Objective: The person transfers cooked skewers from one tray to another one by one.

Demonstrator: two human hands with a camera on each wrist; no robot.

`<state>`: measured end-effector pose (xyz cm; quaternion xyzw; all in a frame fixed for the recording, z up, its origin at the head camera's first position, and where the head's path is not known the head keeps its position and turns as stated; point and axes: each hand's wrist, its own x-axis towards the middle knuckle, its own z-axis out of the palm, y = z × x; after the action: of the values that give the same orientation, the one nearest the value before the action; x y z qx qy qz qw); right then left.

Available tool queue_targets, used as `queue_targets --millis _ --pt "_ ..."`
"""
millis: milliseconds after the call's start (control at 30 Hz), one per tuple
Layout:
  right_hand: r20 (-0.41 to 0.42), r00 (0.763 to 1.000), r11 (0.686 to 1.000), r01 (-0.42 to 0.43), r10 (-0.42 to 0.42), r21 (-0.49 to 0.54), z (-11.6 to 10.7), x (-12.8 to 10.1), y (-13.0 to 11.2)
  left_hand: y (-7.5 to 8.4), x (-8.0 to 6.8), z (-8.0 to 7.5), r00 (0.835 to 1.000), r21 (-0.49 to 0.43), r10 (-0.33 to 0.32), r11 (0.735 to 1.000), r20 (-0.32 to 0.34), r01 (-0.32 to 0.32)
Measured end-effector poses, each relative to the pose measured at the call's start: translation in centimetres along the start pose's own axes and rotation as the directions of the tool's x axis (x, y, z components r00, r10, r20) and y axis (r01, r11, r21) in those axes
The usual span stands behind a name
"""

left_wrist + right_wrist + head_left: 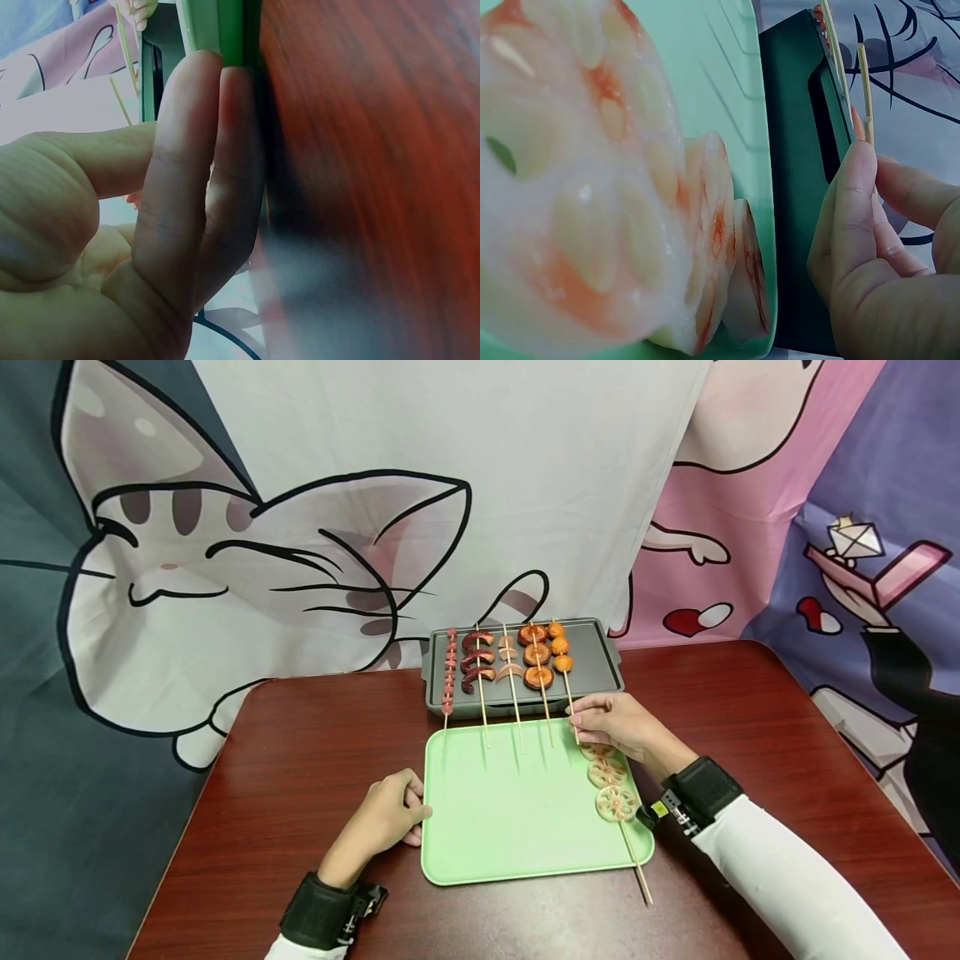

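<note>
My right hand (617, 722) pinches the lower stick of a skewer of orange balls (559, 645) between thumb and fingers. The balls lie at the right of the dark grill plate (592, 670). My left hand (392, 810) holds the left rim of the light green tray (517, 827), fingertips (196, 71) at its edge. A skewer of lotus root slices (616, 803) lies along the tray's right side, its stick past the front rim. In the right wrist view, lotus slices (570, 225) fill the left, and the pinching fingers (853, 195) show at right.
On the grill plate lie a skewer of small pink pieces (449, 672), dark red curled pieces (477, 662), pale curved pieces (510, 670) and round brown slices (536, 654). Their sticks reach over the tray's far rim. A reddish-brown table (315, 727) lies beneath; printed cloth (570, 468) hangs behind.
</note>
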<state>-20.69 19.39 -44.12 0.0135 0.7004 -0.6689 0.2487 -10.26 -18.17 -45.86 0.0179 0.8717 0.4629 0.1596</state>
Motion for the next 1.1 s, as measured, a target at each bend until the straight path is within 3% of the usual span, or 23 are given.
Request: queue_targets --millis 533,1100 --pt "0.004 1.000 0.999 0.003 -0.003 -0.046 -0.1 0.0 -0.1 0.1 0.0 0.1 1.000 0.005 -0.004 1.000 -0.008 0.004" --pt "0.044 0.999 0.995 0.014 -0.010 -0.101 0.2 -1.4 -0.6 0.1 0.0 0.0 1.000 0.017 -0.002 1.000 -0.003 0.002"
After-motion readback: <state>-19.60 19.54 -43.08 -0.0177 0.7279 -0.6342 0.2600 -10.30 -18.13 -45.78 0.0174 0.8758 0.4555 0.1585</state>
